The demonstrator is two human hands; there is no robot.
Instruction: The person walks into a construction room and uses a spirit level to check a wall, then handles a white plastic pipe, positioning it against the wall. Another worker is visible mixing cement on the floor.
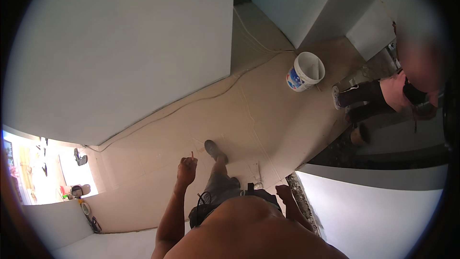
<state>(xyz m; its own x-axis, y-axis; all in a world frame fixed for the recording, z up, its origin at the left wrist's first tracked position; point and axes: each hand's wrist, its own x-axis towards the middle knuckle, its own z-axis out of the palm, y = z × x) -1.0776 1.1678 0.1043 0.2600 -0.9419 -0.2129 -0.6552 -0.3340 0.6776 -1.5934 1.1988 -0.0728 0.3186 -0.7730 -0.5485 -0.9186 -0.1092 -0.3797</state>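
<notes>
My left hand (186, 171) is raised in front of my body at the left, its fingers closed around a short, thin stick that looks like a cigarette (192, 154), which points up. At my right side, my right hand (283, 193) hangs with the fingers curled in; nothing shows sticking out of it. It is beside the broken edge of a white wall (306, 206). Below me one shod foot (210, 147) is stretched forward on the tan floor (158, 163).
A white bucket (309, 67) with a blue label stands ahead right. Beyond it a person in a pink top (394, 91) and dark trousers is partly blurred. A cable (211, 98) runs along the floor by a large pale wall (134, 52). A bright opening (79, 172) lies left.
</notes>
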